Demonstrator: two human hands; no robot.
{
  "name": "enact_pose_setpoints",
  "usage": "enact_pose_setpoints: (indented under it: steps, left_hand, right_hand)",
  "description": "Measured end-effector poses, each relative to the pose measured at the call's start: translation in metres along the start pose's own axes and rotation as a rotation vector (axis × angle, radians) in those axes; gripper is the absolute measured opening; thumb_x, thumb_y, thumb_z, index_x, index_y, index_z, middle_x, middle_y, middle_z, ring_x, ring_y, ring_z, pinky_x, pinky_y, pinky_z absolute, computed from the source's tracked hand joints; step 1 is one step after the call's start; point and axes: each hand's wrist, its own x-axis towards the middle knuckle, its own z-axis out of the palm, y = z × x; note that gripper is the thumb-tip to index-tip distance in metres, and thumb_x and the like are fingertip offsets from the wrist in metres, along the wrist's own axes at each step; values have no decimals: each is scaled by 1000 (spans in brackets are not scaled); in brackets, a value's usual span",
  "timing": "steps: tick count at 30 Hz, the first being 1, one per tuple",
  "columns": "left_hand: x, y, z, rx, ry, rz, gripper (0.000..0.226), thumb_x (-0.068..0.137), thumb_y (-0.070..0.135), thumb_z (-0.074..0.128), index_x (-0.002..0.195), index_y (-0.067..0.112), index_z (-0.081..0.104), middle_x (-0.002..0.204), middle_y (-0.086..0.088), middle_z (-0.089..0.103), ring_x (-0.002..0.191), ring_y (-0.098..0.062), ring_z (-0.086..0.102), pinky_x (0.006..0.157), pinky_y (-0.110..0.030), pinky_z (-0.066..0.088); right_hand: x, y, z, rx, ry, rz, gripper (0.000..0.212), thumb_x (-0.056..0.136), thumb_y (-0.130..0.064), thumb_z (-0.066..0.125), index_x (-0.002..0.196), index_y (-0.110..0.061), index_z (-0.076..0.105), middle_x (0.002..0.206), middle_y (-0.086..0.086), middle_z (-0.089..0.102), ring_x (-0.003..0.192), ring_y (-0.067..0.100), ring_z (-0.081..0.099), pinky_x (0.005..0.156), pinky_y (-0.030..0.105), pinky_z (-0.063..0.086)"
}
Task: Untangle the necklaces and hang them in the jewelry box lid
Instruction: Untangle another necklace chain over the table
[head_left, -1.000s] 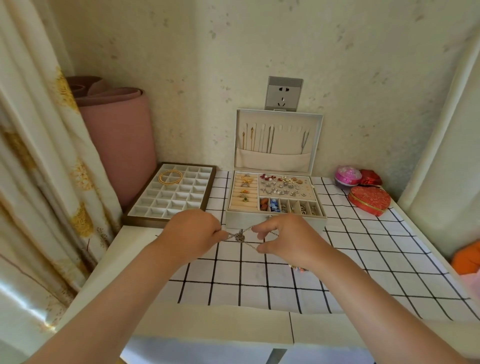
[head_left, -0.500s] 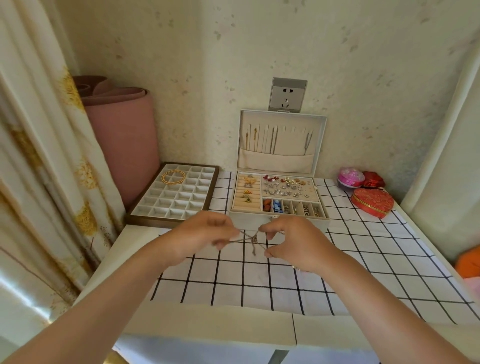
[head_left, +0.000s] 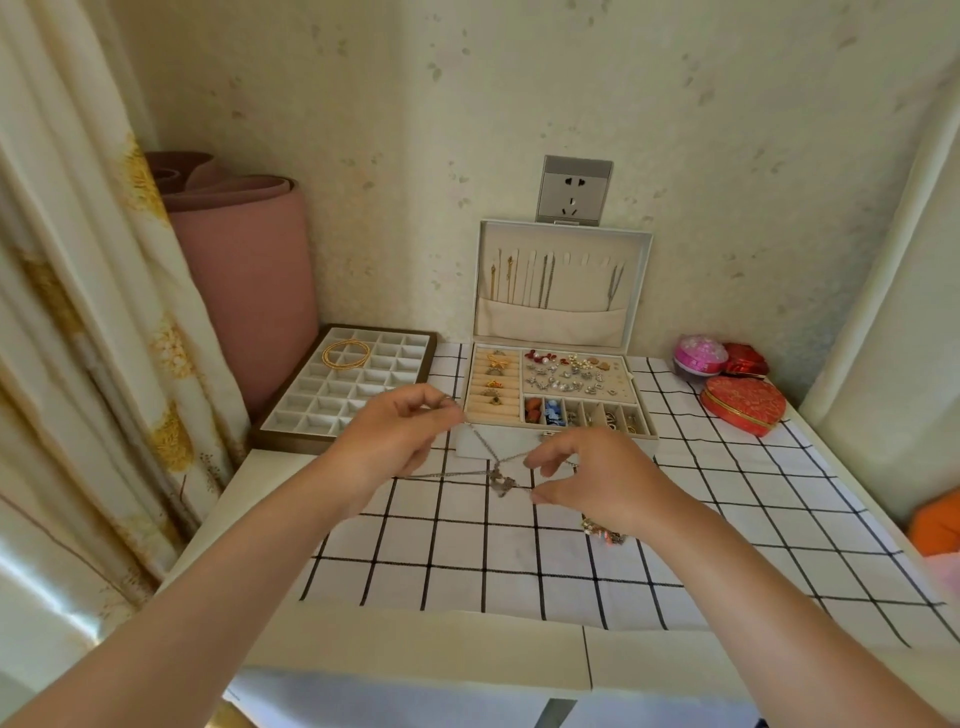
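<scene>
A tangle of thin silver necklaces (head_left: 500, 479) is held in the air between both hands, just above the gridded cloth (head_left: 467, 551) that covers the surface (head_left: 415, 644), and close to the near wall of the open jewelry box (head_left: 470, 446). One chain strand is pinched between thumb and fingertips of the left hand (head_left: 400, 441), which is raised to the left of the knot. Other strands are pinched by the thumb and forefinger of the right hand (head_left: 597, 478), held slightly lower and to the right, with the remaining fingers curled. The strands cross between the two hands, and a small dark pendant hangs where they meet.

The lid (head_left: 550, 322) of the box stands upright against the far wall, and several chains (head_left: 545, 283) are hung from its row of hooks, their lower ends tucked into the cloth pocket. Rings, earrings and small pieces fill the compartments of the box below.

A small heap of jewelry (head_left: 602, 532) lies on the cloth, partly hidden under the right wrist. To the left of the box a compartment tray (head_left: 291, 441) is placed, with gold bangles (head_left: 346, 354) in its far cells. A red heart-shaped case (head_left: 743, 405) is seen at the far right.
</scene>
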Motion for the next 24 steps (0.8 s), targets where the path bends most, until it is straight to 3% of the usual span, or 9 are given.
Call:
enact_pose_setpoints:
  steps: [3, 5, 8, 13, 15, 18, 21, 22, 24]
  left_hand:
    - [0, 1, 0, 148, 147, -16, 10, 93, 16, 66, 83, 14, 65, 43, 11, 41, 41, -11, 32, 44, -20, 27]
    - [-2, 2, 1, 149, 125, -19, 20, 95, 15, 61, 76, 12, 60, 43, 10, 39, 40, -10, 33, 46, -20, 30]
    - [-3, 1, -5, -354, -11, -42, 34, 97, 15, 48, 64, 16, 45, 46, 3, 24, 45, -18, 35, 50, -26, 39]
    - [-2, -9, -6, -824, -241, -39, 22, 100, 23, 45, 79, 16, 52, 48, 6, 33, 58, -17, 50, 78, -35, 55]
    - [-1, -8, -7, -720, -296, -15, 15, 100, 25, 50, 86, 19, 54, 52, 6, 35, 54, -15, 42, 68, -33, 51]
    - [0, -5, -6, -123, -132, 44, 18, 100, 23, 56, 84, 18, 56, 56, 1, 33, 48, -14, 29, 46, -24, 25]
    - [1, -10, 3, 404, 70, 195, 18, 98, 22, 60, 80, 25, 59, 56, -3, 43, 50, -15, 34, 49, -26, 32]
    - [0, -11, 7, 453, 89, 214, 18, 98, 23, 60, 80, 26, 58, 56, -2, 44, 51, -14, 35, 49, -25, 33]
    - [0, -9, 11, 265, 105, 160, 19, 101, 19, 54, 82, 18, 54, 55, -1, 43, 48, -14, 31, 44, -24, 28]
  right_hand:
    - [-2, -5, -2, -42, 55, 1, 23, 77, -35, 84, 98, -38, 75, 97, -23, 67, 97, -1, 61, 86, 24, 50]
    - [-3, -9, 0, -150, 33, -22, 29, 78, -36, 83, 106, -38, 74, 103, -21, 66, 99, 1, 59, 84, 25, 49]
    - [-2, -8, 2, -172, -21, -6, 35, 76, -36, 85, 108, -39, 73, 104, -21, 64, 102, 3, 57, 85, 25, 48]
    - [-2, -3, 0, -52, -65, -1, 60, 71, -36, 88, 126, -39, 65, 99, -24, 64, 105, -1, 55, 86, 21, 42]
    - [-2, 0, -1, -34, -88, 0, 58, 71, -34, 89, 124, -38, 66, 99, -23, 65, 103, -4, 55, 87, 19, 42]
    - [-2, 1, -2, -15, -66, -2, 42, 72, -34, 88, 111, -39, 73, 97, -21, 66, 100, -3, 59, 82, 17, 44]
    - [-1, -5, 1, 7, -44, -38, 23, 76, -33, 85, 98, -37, 78, 90, -17, 69, 90, -1, 62, 78, 19, 49]
    - [-2, -6, 3, -22, -45, -44, 21, 78, -32, 84, 98, -36, 78, 90, -16, 69, 89, 1, 63, 80, 22, 51]
    - [-3, -7, 5, -140, -69, -44, 23, 83, -28, 80, 104, -36, 76, 92, -16, 68, 92, 5, 63, 83, 25, 52]
